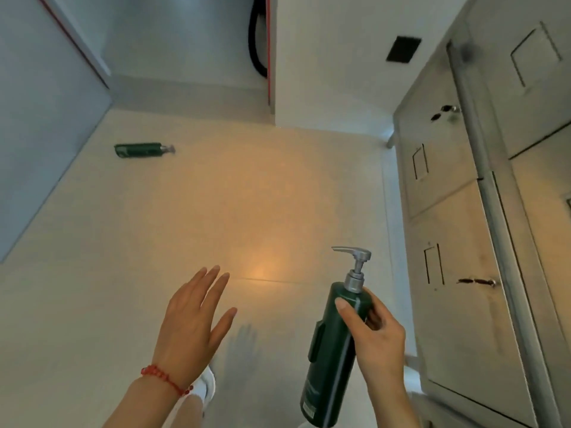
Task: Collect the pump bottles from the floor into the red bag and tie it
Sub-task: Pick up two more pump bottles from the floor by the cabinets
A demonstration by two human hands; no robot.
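My right hand (pixel 375 338) grips a dark green pump bottle (pixel 329 359) around its upper body, holding it upright off the floor with its grey pump head pointing left. My left hand (pixel 193 322) hovers flat over the floor, fingers spread, holding nothing; a red bead bracelet is on its wrist. A second dark green pump bottle (pixel 139 149) lies on its side on the floor at the far left, near the wall, pump head to the right. No red bag is in view.
Pale tiled floor (pixel 216 211) runs ahead. Grey metal lockers (pixel 457 227) line the right side. A blue-grey wall panel (pixel 40 134) stands on the left. A white pillar (pixel 324 72) and a red-edged recess with a black hose (pixel 258 41) stand at the back. My white shoe (pixel 207 386) shows below.
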